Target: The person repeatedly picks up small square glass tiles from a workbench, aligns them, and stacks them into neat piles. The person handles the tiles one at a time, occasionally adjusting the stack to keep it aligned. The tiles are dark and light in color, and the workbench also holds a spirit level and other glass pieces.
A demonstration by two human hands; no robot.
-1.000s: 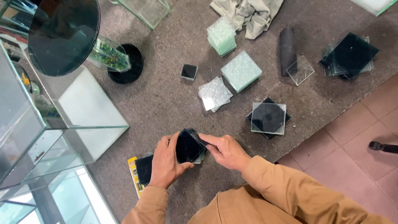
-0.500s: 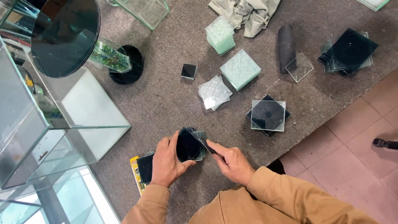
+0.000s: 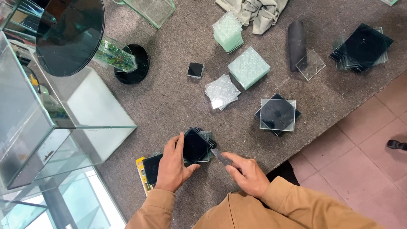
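Left hand (image 3: 173, 166) grip spread flat on dark glass squares (image 3: 196, 145); right hand (image 3: 248, 174) grip closed on thin blade tool (image 3: 220, 156), counter (image 3: 169, 101).

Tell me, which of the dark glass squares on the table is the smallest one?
The small black square lying alone near the table's middle, left of the frosted stacks. The dark stack under the left hand and the stack at far right are clearly bigger.

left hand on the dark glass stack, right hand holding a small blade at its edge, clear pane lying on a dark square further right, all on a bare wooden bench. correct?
Not quite: the bench top is covered in grey carpet-like fabric, not bare wood, as the head view shows. The rest holds: left hand on the dark glass stack, right hand holding a small blade at its edge, clear pane on a dark square.
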